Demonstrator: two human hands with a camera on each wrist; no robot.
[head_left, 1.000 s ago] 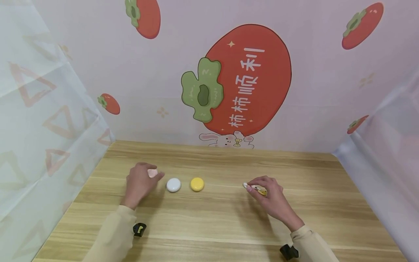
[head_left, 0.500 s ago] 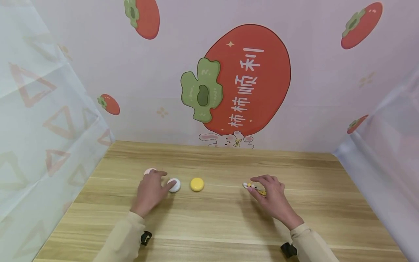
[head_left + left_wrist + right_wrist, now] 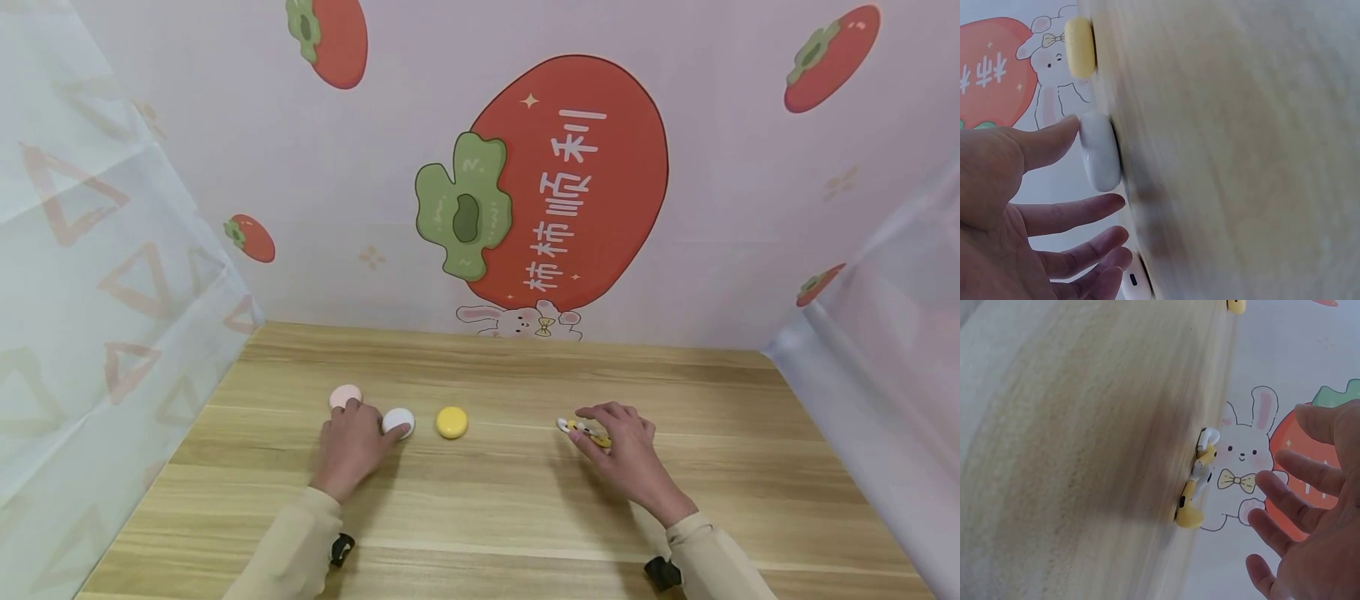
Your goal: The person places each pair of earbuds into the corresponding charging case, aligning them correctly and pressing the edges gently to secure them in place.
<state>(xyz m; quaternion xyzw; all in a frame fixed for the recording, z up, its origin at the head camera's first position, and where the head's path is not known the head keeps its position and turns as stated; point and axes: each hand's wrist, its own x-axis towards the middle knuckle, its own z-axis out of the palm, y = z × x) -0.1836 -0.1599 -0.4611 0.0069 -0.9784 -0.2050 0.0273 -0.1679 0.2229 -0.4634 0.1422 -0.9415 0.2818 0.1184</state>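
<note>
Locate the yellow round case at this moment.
In the head view, the yellow round case lies on the wooden table slightly left of centre, just right of the white case near the left hand.

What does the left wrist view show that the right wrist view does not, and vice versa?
Only left wrist: the left hand, the white rounded case and the pale pink rounded case.
Only right wrist: the right hand and the small white-and-yellow earbud-like pieces.
Both: the wooden tabletop, the printed white rabbit, the red persimmon and apparently the yellow rounded case.
</note>
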